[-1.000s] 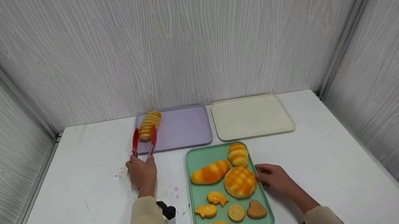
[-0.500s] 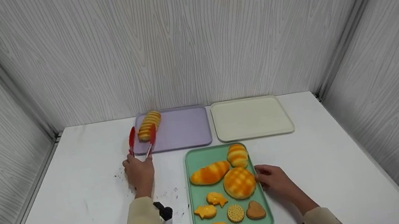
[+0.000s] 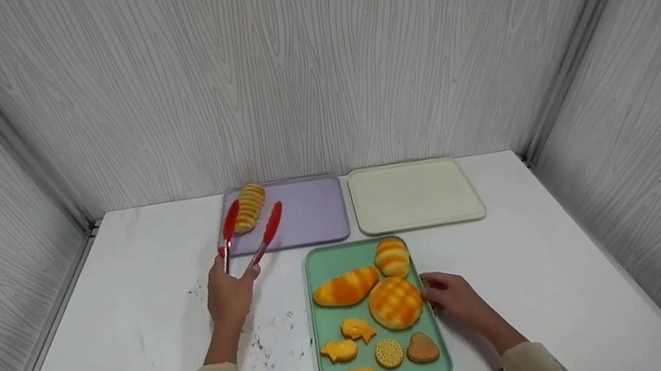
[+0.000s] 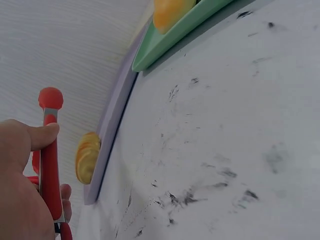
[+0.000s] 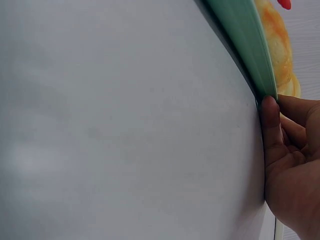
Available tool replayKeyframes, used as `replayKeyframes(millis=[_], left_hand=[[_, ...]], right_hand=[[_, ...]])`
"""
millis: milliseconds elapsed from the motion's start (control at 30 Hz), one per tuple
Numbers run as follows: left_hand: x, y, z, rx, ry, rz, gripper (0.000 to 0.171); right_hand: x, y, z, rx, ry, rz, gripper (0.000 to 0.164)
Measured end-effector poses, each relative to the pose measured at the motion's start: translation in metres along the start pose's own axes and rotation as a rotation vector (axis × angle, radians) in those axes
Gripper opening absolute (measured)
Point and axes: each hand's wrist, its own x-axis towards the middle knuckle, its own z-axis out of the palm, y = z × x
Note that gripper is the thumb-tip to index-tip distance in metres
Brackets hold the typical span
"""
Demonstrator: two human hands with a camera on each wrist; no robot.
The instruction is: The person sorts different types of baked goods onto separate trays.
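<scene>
In the head view my left hand (image 3: 230, 296) grips a pair of red-tipped tongs (image 3: 271, 222), whose arms are spread apart with nothing between them. Behind the tongs, a ridged bread roll (image 3: 250, 206) lies at the left end of the purple tray (image 3: 311, 212). My right hand (image 3: 456, 299) pinches the right rim of the green tray (image 3: 330, 258); thumb and finger meet at that edge in the right wrist view. On the green tray are a round bun (image 3: 396, 303), a long bread (image 3: 347, 287), a small striped roll (image 3: 392, 258) and several cookies (image 3: 389, 353).
A cream tray (image 3: 417, 194) sits at the back, right of the purple one. Pale wood-grain panels (image 3: 309, 67) enclose the white table (image 3: 543, 270) at the back and sides. Dark scuffs mark the table near my left hand.
The tongs have drawn back and to the right, off the ridged roll, which stays on the purple tray. My left forearm has pulled nearer. The right hand has kept its place.
</scene>
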Motion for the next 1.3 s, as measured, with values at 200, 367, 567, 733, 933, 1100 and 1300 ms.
replayKeyframes(millis=[200,367,567,733,933,1100,1300], left_hand=[[-0.033,-0.003,-0.004,0.010,-0.081,0.090,0.080],[-0.057,-0.008,-0.005,0.066,-0.112,0.152,0.083],[-0.079,-0.015,-0.004,0.150,-0.131,0.204,0.080],[-0.094,-0.017,0.000,0.222,-0.180,0.207,0.081],[-0.108,-0.016,0.008,0.312,-0.216,0.222,0.078],[-0.115,-0.013,0.014,0.409,-0.206,0.278,0.077],[-0.117,-0.008,0.016,0.531,-0.166,0.390,0.072]], right_hand=[[0.008,0.015,0.002,-0.005,0.020,0.016,0.042],[0.009,0.016,0.004,0.009,0.030,0.049,0.046],[0.008,0.016,0.006,0.006,0.029,0.044,0.046],[0.008,0.016,0.006,-0.002,0.021,0.039,0.046],[0.008,0.014,0.004,-0.008,0.030,0.042,0.042],[0.008,0.015,0.003,-0.019,0.041,0.040,0.042],[0.008,0.015,0.001,-0.014,0.026,0.026,0.044]])
